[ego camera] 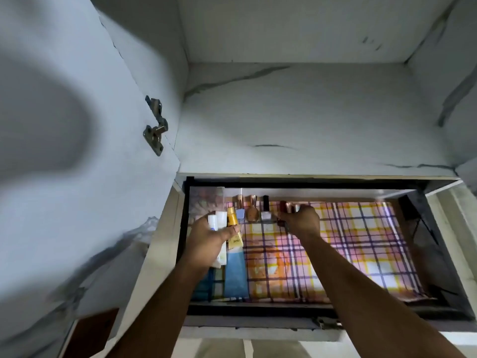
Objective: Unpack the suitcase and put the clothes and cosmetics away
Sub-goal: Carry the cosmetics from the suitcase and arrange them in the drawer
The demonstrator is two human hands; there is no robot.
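Cosmetics go into the plaid-lined pull-out drawer (pixel 335 254): the left hand (pixel 209 239) grips white, yellow and blue tubes (pixel 227 228) as the right hand (pixel 300 219) pinches small bottles (pixel 290 206) upright, next extending the back-wall row.

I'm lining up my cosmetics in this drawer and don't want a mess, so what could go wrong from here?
Your right hand is setting bottles beside the upright nail polish bottle in a close row; a nudge could topple its neighbours. Your left hand grips several tubes together, including the yellow tube, so one could slip out. The bottles stand on the checked liner, which may shift when the drawer closes.
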